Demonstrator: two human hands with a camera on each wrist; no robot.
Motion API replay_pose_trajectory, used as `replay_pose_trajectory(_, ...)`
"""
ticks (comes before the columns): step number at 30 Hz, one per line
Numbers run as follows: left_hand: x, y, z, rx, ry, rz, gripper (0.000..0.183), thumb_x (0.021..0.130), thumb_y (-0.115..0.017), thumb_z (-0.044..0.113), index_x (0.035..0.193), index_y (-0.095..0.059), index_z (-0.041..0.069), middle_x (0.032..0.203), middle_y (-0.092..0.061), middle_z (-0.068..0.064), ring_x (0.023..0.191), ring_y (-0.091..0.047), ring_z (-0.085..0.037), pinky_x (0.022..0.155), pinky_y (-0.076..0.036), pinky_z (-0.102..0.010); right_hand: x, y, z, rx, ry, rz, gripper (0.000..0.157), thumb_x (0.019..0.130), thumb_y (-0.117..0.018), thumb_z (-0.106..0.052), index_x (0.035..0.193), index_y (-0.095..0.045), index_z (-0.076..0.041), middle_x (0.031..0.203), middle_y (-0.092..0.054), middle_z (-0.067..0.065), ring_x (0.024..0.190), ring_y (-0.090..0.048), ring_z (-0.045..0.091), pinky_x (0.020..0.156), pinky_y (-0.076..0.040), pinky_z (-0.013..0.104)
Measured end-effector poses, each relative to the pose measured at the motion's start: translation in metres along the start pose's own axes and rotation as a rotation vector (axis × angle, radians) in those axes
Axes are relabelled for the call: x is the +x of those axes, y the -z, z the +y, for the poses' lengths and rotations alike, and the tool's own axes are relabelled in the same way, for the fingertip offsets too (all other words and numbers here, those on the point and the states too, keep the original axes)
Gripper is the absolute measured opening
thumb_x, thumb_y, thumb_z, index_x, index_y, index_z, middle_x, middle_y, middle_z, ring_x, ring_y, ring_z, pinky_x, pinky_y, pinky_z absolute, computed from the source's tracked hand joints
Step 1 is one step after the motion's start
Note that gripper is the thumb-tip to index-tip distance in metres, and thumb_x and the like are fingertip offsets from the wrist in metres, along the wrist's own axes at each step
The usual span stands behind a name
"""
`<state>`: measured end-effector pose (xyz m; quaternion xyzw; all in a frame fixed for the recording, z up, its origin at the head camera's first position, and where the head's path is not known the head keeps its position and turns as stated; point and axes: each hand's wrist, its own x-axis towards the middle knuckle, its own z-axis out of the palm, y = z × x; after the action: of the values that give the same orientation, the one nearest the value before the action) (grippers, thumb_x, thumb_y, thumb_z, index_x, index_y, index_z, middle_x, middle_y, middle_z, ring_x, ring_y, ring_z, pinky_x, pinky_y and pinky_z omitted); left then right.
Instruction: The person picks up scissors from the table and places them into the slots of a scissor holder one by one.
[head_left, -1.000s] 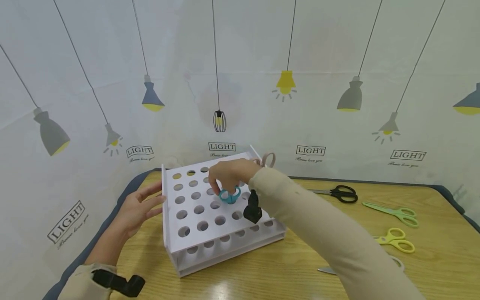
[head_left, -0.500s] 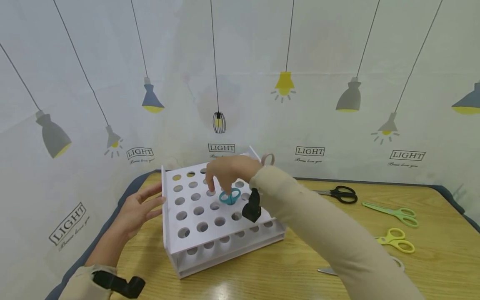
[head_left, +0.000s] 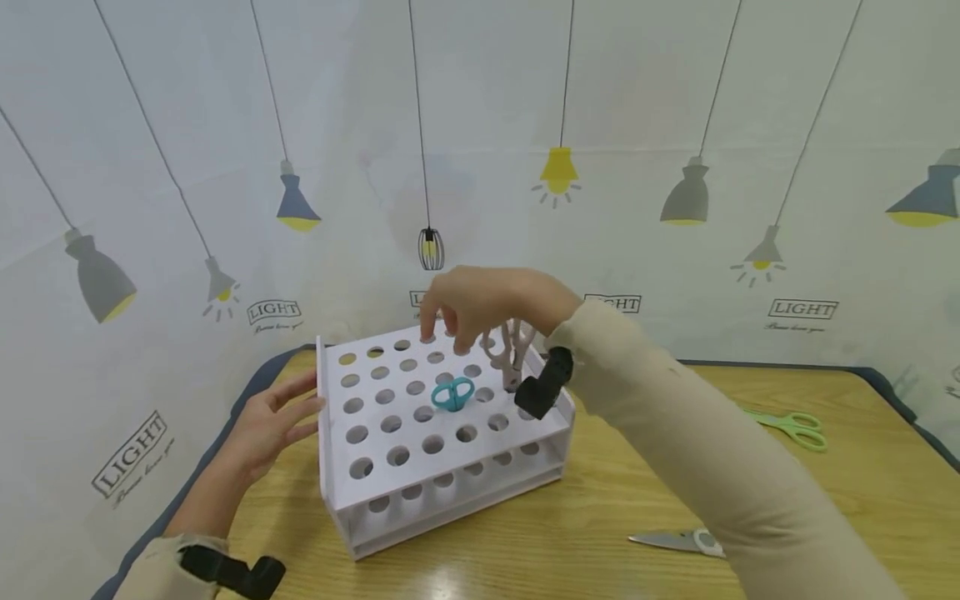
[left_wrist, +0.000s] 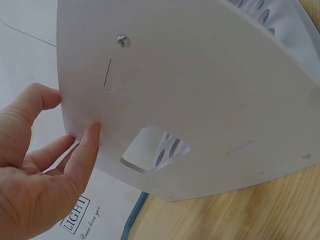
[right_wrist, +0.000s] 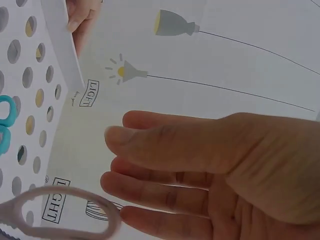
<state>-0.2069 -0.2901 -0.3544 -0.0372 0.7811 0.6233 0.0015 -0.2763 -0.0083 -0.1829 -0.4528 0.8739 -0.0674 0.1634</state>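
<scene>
A white rack (head_left: 325,442) with rows of round holes stands on the table. Teal-handled scissors (head_left: 453,394) sit handles-up in one of its holes, blades hidden below. Further right, pale pinkish scissors (head_left: 512,360) also stand in the rack, handles upward. My right hand (head_left: 480,302) hovers above the rack's back part, holding nothing; in the right wrist view its fingers extend loosely, near the pinkish handle loop. At the rack's left side, my left hand (head_left: 266,421) touches the side panel (left_wrist: 175,85) with its fingertips, thumb at the panel's edge in the left wrist view.
Light green scissors (head_left: 802,429) lie on the wooden table (head_left: 600,500) at the right, partly behind the right sleeve (head_left: 697,425). Nearer the front lie scissors with a white handle (head_left: 675,542). A lamp-printed cloth (head_left: 495,192) hangs behind the table.
My right hand has let go of the teal scissors and risen up and back from them. The right sleeve now covers the black and yellow scissors. My left hand stays at the rack.
</scene>
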Motion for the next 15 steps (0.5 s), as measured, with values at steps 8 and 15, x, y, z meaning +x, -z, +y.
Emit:
replay_pose_trajectory(8, 0.005, 0.002, 0.0, 0.011, 0.003, 0.001, 0.069, 0.09, -0.059, 0.027, 0.145, -0.023, 0.006, 0.145, -0.023, -0.018, 0.103, -0.051, -0.007, 0.086, -0.049, -0.025, -0.034, 0.017, 0.007, -0.022, -0.016, 0.098, 0.036, 0.078, -0.071, -0.004, 0.112, -0.065, -0.014, 0.093, -0.061, 0.003, 0.083, -0.058, 0.017, 0.07, -0.051, 0.025)
replay_pose_trajectory(15, 0.003, 0.011, -0.003, 0.019, -0.005, -0.008, 0.073, 0.089, -0.061, 0.031, 0.145, -0.022, 0.005, 0.145, -0.022, -0.019, 0.096, -0.052, 0.002, 0.085, -0.049, -0.024, -0.064, 0.017, 0.022, 0.033, -0.01, 0.149, 0.037, 0.077, -0.071, -0.003, 0.113, -0.065, -0.011, 0.091, -0.062, 0.004, 0.083, -0.06, 0.017, 0.071, -0.052, 0.027)
